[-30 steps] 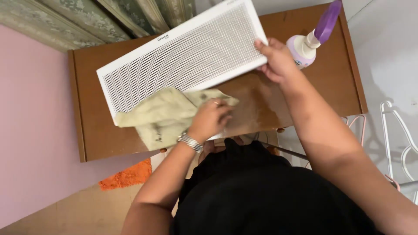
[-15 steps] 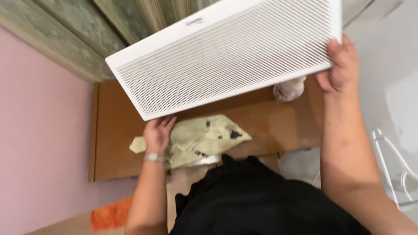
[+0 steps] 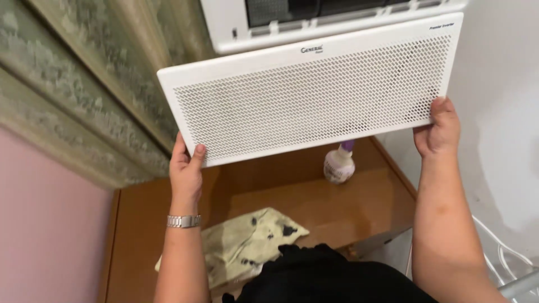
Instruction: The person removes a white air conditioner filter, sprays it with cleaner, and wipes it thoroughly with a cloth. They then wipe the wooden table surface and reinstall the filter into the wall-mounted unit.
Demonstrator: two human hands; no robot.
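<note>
Below raised grille (image 3: 314, 95): spray bottle (image 3: 338, 164), stained cloth (image 3: 247, 244) on table (image 3: 348, 207).

Location type: a room in a home. Indicators: a white wall-mounted air conditioner (image 3: 337, 19) directly above the gripped edges; patterned green curtains (image 3: 95, 84) to the left of the grip; a pink painted wall (image 3: 45, 224); below the grip, a brown wooden cabinet (image 3: 314, 205) carrying a soiled cloth (image 3: 247, 241) and a spray bottle (image 3: 339, 164).
</note>
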